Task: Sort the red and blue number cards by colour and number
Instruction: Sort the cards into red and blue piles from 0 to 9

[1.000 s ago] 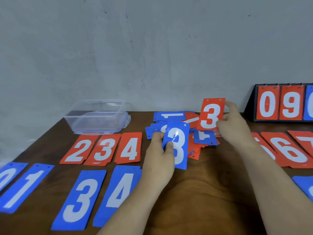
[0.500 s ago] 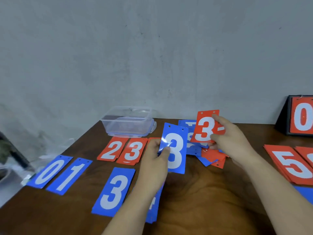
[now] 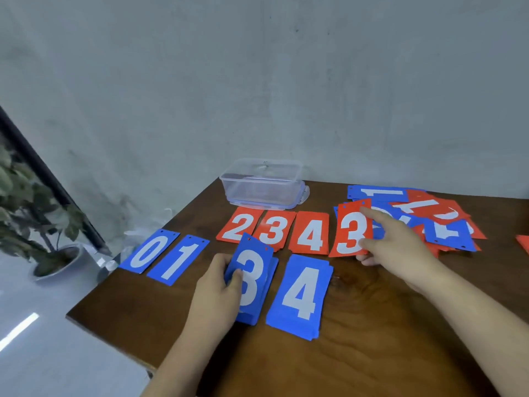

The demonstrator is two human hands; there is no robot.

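Note:
My left hand (image 3: 217, 287) holds a blue 3 card (image 3: 253, 270) by its left edge, low over the blue 3 pile in the front row. That row reads blue 0 (image 3: 148, 253), blue 1 (image 3: 177, 259), the 3 pile, then blue 4 (image 3: 300, 296). Behind it lie red 2 (image 3: 239, 227), red 3 (image 3: 273, 230) and red 4 (image 3: 310, 234). My right hand (image 3: 398, 247) pinches a red 3 card (image 3: 350, 227), tilted up just right of the red 4. An unsorted heap of red and blue cards (image 3: 440, 222) lies behind that hand.
A clear plastic box (image 3: 263, 184) stands upside down at the table's back left. The wooden table (image 3: 372, 339) ends at its left edge near the blue 0. A potted plant (image 3: 43, 224) sits on the floor to the left. A red card's corner (image 3: 523, 243) shows at the right.
The view has swung left. My left hand has lowered the blue 3 onto the blue 3 pile. My right hand has carried the red 3 left and down, beside the red 4.

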